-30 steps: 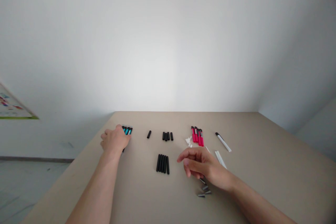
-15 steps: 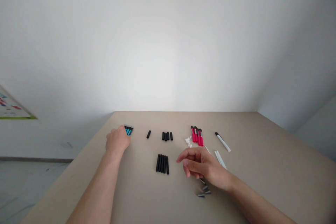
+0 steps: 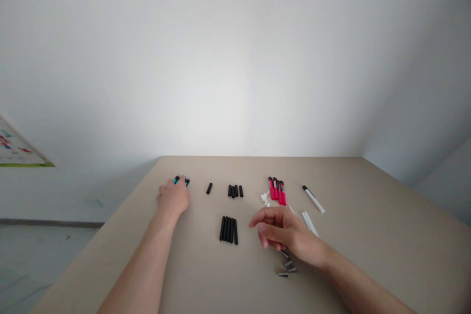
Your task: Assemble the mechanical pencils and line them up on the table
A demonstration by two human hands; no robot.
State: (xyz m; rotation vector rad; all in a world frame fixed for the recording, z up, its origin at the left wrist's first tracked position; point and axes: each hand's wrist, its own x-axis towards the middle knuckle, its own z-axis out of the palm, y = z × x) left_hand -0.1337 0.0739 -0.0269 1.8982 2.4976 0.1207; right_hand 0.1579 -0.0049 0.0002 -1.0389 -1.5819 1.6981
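Left hand (image 3: 172,199), left of centre, lies over teal pens (image 3: 181,180); grip unclear. Right hand (image 3: 283,230), lower centre: loosely curled, empty.

1 head-worn view looks forward, slightly down, across the table (image 3: 368,216) toward the wall (image 3: 235,59).

The beige table (image 3: 368,216) before me carries, along its far edge, one single black cap (image 3: 209,188), a row of four black caps (image 3: 234,191), and a cluster of red markers (image 3: 277,190) with small white pieces (image 3: 264,198) just beside its left. A white pen (image 3: 313,199) lies toward the far right corner. Five long black barrels (image 3: 228,229) lie side by side mid-table. A poster (image 3: 18,149) shows on the wall at my left.
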